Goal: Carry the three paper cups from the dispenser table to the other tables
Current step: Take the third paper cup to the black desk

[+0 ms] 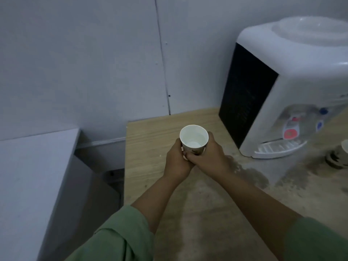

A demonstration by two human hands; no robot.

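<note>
Both hands, left hand (176, 160) and right hand (210, 157), are gripping the upright paper cup (194, 139) from opposite sides above the wooden dispenser table (150, 140), fingers wrapping its lower wall, mouth pointing up, water dispenser (286, 87) sitting off right.

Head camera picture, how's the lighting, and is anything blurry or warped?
Head view: dim, bluish light; the paper cup held by both hands is fairly sharp; the water dispenser and a second cup at the right edge are smeared; the wall seam leans from wide-angle distortion.
</note>
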